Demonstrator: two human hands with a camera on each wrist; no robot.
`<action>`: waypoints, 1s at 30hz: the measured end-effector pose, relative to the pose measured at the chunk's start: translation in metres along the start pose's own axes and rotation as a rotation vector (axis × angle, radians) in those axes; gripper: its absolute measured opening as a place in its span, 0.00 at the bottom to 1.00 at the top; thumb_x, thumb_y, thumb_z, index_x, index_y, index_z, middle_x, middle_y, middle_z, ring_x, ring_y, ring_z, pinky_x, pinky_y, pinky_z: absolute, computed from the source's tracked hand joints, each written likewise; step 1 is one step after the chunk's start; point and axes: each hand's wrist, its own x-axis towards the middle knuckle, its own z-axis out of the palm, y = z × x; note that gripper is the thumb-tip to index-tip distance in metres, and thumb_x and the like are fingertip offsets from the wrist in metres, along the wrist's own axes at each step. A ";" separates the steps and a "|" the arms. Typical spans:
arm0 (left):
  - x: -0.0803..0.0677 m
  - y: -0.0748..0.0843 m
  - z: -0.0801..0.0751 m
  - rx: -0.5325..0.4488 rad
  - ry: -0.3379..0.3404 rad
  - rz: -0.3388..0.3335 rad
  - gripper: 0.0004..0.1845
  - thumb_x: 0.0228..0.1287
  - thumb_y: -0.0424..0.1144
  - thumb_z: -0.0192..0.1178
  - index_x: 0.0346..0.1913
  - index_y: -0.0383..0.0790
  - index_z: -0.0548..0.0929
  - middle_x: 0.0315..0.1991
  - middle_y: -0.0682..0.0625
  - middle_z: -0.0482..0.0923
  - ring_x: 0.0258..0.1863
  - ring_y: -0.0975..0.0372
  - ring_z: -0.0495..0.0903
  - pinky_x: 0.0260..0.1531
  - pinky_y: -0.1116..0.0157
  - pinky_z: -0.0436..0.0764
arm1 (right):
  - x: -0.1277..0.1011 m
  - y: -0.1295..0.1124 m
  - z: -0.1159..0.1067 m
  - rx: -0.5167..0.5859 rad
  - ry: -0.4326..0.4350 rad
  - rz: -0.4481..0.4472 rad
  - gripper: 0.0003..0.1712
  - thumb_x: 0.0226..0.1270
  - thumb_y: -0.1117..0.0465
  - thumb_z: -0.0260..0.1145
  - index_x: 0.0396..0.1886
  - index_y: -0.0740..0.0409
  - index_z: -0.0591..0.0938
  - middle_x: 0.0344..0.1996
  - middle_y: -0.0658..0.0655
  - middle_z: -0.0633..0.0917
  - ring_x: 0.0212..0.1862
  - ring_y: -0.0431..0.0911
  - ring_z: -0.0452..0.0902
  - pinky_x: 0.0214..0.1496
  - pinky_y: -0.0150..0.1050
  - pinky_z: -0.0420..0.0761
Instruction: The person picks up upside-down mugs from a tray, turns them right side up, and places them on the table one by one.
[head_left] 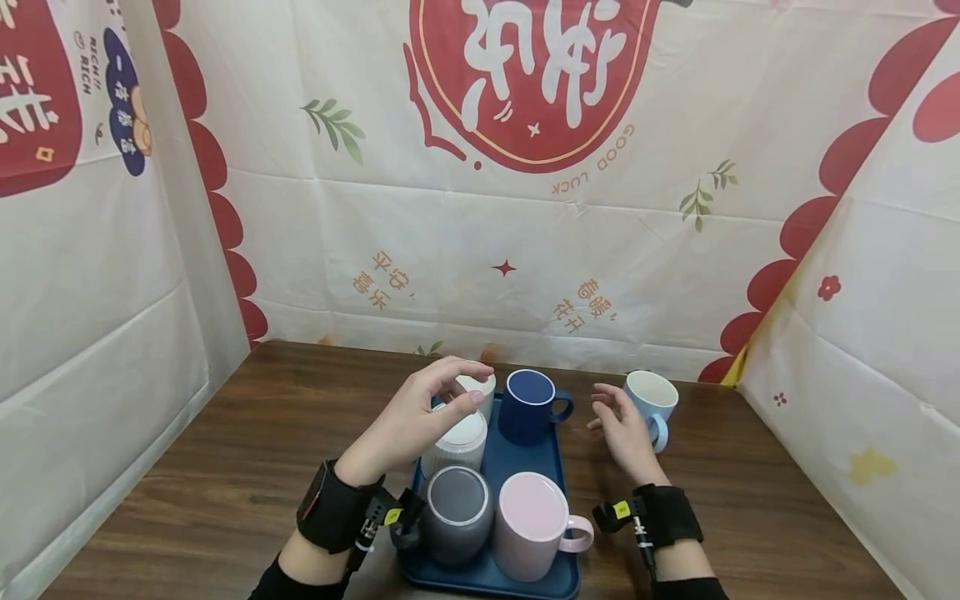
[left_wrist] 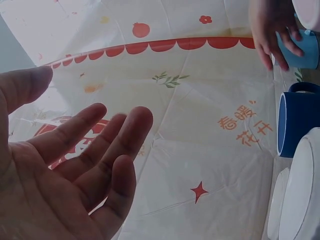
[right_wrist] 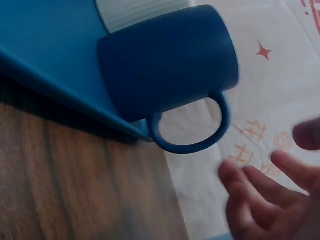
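Left hand (head_left: 420, 417): released, near my white cups (head_left: 463, 437).
Right hand (head_left: 624, 429): released, between my dark blue mug (head_left: 527, 410) and light blue mug (head_left: 651, 397).
Tray (head_left: 513, 457): carries gray mug (head_left: 456, 518), pink mug (head_left: 529, 529).

Tray (head_left: 517, 457): smooth, plastic-looking; on it, navy mug (head_left: 525, 415), matt, white mug (right_wrist: 142, 14), ribbed; right of it, light-blue mug (head_left: 654, 403), smooth; under it, counter (head_left: 217, 483), wood-grained; behind it, printed sheet (head_left: 480, 225), creased, faintly glossy
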 end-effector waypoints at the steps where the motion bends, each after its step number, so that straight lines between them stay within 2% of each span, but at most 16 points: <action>1: 0.000 0.000 0.000 0.003 0.002 0.003 0.18 0.72 0.41 0.57 0.61 0.43 0.79 0.55 0.52 0.78 0.44 0.60 0.76 0.44 0.58 0.78 | 0.000 0.001 0.002 -0.005 -0.046 -0.007 0.25 0.81 0.61 0.47 0.72 0.65 0.62 0.64 0.71 0.70 0.43 0.55 0.82 0.42 0.43 0.80; 6: 0.000 -0.002 -0.001 -0.001 0.006 0.006 0.18 0.72 0.42 0.57 0.62 0.44 0.79 0.56 0.52 0.77 0.42 0.59 0.77 0.42 0.58 0.78 | 0.001 0.001 0.008 -0.016 -0.214 -0.011 0.29 0.80 0.65 0.45 0.77 0.63 0.55 0.70 0.72 0.63 0.47 0.60 0.81 0.46 0.49 0.80; 9: 0.000 -0.002 -0.002 -0.009 0.003 0.004 0.18 0.73 0.42 0.56 0.62 0.44 0.79 0.57 0.52 0.77 0.44 0.59 0.76 0.44 0.57 0.78 | 0.002 0.002 0.011 -0.017 -0.259 -0.005 0.29 0.80 0.66 0.45 0.77 0.62 0.55 0.71 0.72 0.61 0.48 0.60 0.81 0.47 0.49 0.80; 15: 0.000 -0.002 -0.002 -0.021 -0.010 0.011 0.18 0.73 0.43 0.55 0.62 0.43 0.79 0.58 0.52 0.77 0.46 0.59 0.75 0.45 0.56 0.77 | 0.003 0.004 0.013 -0.034 -0.245 0.009 0.28 0.77 0.69 0.47 0.75 0.63 0.60 0.69 0.72 0.65 0.47 0.58 0.82 0.47 0.46 0.80; 22: 0.000 -0.002 -0.002 -0.028 -0.024 0.018 0.19 0.74 0.43 0.54 0.63 0.42 0.78 0.58 0.51 0.76 0.43 0.59 0.77 0.43 0.57 0.78 | 0.000 0.003 0.012 -0.041 -0.237 0.017 0.27 0.77 0.68 0.50 0.73 0.64 0.64 0.65 0.71 0.69 0.47 0.57 0.82 0.49 0.48 0.81; 30: 0.000 -0.001 -0.002 -0.028 -0.028 0.026 0.19 0.74 0.43 0.54 0.62 0.41 0.78 0.58 0.50 0.77 0.45 0.59 0.76 0.45 0.54 0.78 | 0.002 0.007 0.018 -0.025 -0.194 0.008 0.21 0.73 0.66 0.58 0.63 0.65 0.72 0.53 0.68 0.77 0.46 0.59 0.81 0.45 0.49 0.82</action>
